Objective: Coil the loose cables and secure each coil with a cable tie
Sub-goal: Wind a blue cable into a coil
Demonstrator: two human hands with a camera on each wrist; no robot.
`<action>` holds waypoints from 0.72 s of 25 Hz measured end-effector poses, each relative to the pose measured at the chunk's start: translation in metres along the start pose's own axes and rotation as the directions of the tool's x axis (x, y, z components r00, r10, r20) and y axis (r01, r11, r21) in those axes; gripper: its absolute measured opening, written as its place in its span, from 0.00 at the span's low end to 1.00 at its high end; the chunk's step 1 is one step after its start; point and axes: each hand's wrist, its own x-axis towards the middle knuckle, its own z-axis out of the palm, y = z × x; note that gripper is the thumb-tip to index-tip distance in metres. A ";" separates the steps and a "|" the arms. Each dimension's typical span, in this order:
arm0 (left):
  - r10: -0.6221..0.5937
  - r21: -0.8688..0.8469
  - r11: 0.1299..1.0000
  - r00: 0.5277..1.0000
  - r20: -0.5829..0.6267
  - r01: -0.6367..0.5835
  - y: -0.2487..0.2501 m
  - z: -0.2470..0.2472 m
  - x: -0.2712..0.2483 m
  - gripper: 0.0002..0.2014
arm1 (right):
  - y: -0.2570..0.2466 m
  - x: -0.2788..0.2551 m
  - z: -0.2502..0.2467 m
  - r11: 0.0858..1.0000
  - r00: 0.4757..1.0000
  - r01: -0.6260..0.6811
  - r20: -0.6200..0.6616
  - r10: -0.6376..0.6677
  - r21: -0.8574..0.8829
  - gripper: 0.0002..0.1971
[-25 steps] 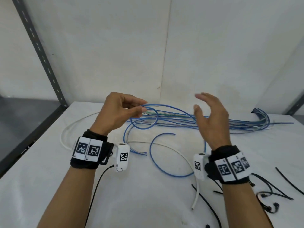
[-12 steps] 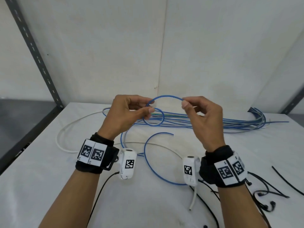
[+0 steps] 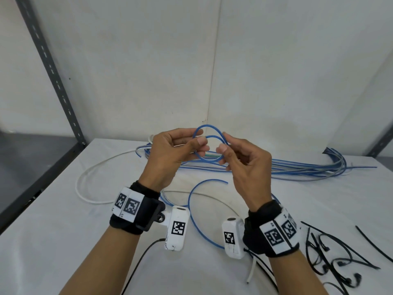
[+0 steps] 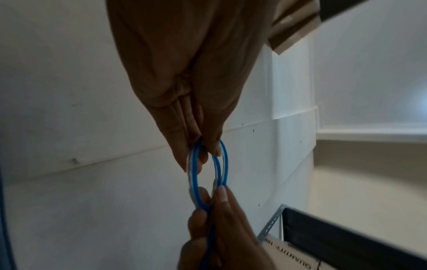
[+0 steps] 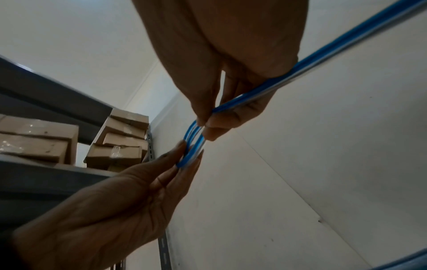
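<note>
A thin blue cable [image 3: 209,160] is wound into two small loops in the air above the white table [image 3: 63,241]. My left hand [image 3: 198,139] pinches the loops on their left side between thumb and fingers. My right hand [image 3: 224,143] pinches the newest loop on the right side. In the left wrist view the coil [image 4: 196,175] hangs between the left fingers [image 4: 182,157] above and the right fingers [image 4: 221,199] below. In the right wrist view the cable [image 5: 193,146] leaves the right fingers [image 5: 215,124] and its tail runs off to the upper right.
A long bundle of blue cables [image 3: 297,169] lies along the back of the table. A white cable [image 3: 85,184] curves at the left, and the blue cable's slack [image 3: 191,211] lies between my wrists. Black cable ties [image 3: 331,258] lie at the right. A grey shelf upright [image 3: 53,71] stands at the left.
My right hand, open and clear of the cable a second ago, has taken hold of it and brought a second loop over to the left hand. Both hands are now close together.
</note>
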 end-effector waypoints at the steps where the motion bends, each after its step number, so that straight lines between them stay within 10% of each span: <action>1: -0.026 0.004 1.000 0.999 0.028 0.026 0.000 -0.001 0.000 0.13 | 0.000 0.001 -0.001 1.000 1.000 -0.011 -0.017 0.012 0.018 0.12; 10: -0.259 0.296 0.944 0.879 0.399 0.143 0.010 -0.024 -0.004 0.18 | 0.007 0.004 -0.007 0.993 0.996 -0.083 0.033 0.080 0.089 0.07; 18: -0.280 0.313 0.935 0.891 0.357 0.169 0.003 -0.007 -0.005 0.12 | 0.004 0.004 -0.009 0.996 0.977 0.016 0.213 0.003 -0.087 0.04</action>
